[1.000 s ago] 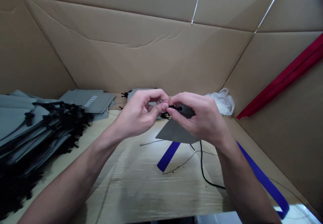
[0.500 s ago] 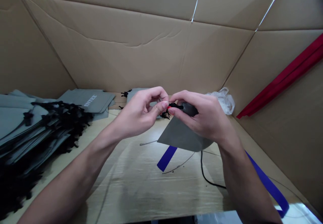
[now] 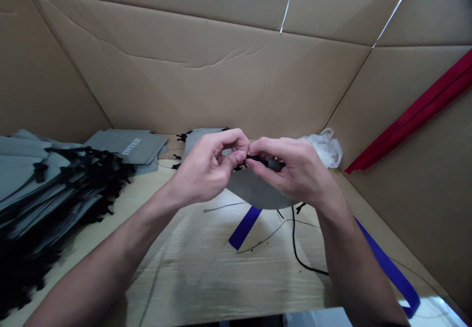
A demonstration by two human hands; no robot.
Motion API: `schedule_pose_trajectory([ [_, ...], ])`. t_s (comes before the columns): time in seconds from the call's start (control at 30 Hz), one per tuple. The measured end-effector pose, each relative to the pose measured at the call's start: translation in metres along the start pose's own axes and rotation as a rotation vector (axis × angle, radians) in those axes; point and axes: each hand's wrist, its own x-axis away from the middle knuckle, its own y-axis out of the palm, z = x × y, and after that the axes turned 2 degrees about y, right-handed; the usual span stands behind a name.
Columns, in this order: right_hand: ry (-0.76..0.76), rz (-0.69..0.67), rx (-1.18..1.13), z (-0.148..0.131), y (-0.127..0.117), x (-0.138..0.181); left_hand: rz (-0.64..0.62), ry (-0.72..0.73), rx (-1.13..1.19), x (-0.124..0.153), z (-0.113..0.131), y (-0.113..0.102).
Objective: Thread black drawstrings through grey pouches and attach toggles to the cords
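Note:
My right hand (image 3: 291, 167) is closed on a grey fabric drawstring bag (image 3: 263, 192), and the bag's lower part hangs below my fingers in a curve. A short black cord (image 3: 258, 159) sticks out between the right thumb and forefinger. My left hand (image 3: 216, 164) is closed in a pinch at the cord's tip, with its thumb pressed against the forefinger. The two sets of fingertips nearly meet. A small bit of red shows by the right fingertips; what it is, I cannot make out.
A heap of grey bags with black cords (image 3: 66, 189) lies at left, beside flat bags printed INTEX (image 3: 129, 146). More bags (image 3: 195, 140) lie behind my hands. Blue strap (image 3: 245, 228), black cord (image 3: 297, 248), clear plastic (image 3: 326, 147) and red strip (image 3: 409, 113) are around. Cardboard walls (image 3: 191, 86) enclose the table.
The grey bag's lower part has swung up and flattened into a curve. My right fingers have shifted slightly, and less red shows between the fingertips.

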Motion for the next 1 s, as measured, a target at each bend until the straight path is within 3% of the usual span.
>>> schedule_pose_trajectory([
  [0.17, 0.135, -0.056, -0.060, 0.000, -0.006, 0.001, 0.072, -0.041, 0.104, -0.001, 0.002, -0.012],
  [0.33, 0.255, -0.209, -0.099, 0.017, -0.027, 0.005, 0.236, -0.032, 0.116, -0.004, -0.002, -0.044],
  [0.43, 0.301, -0.133, -0.071, 0.024, -0.031, 0.005, 0.357, -0.150, -0.163, -0.003, -0.009, -0.050],
  [0.5, 0.305, -0.096, -0.049, 0.022, -0.025, 0.003, 0.448, -0.130, -0.449, -0.001, -0.010, -0.039],
  [0.57, 0.278, -0.098, -0.060, 0.016, -0.014, 0.000, 0.376, 0.014, -0.511, 0.001, -0.010, -0.019],
  [0.6, 0.254, -0.102, -0.081, 0.013, -0.008, -0.002, 0.245, 0.056, -0.445, 0.001, -0.010, -0.009],
  [0.63, 0.227, -0.106, -0.114, 0.011, -0.003, -0.003, 0.134, 0.073, -0.359, 0.002, -0.010, -0.001],
  [0.7, 0.193, -0.126, -0.173, 0.009, 0.002, -0.003, 0.030, 0.033, -0.232, 0.002, -0.011, 0.008],
  [0.83, 0.274, -0.140, -0.260, 0.015, -0.004, 0.001, 0.060, -0.086, -0.197, 0.000, -0.016, -0.010],
  [1.0, 0.320, 0.009, -0.418, 0.021, -0.016, 0.004, 0.102, -0.212, -0.176, -0.001, -0.018, -0.038],
])
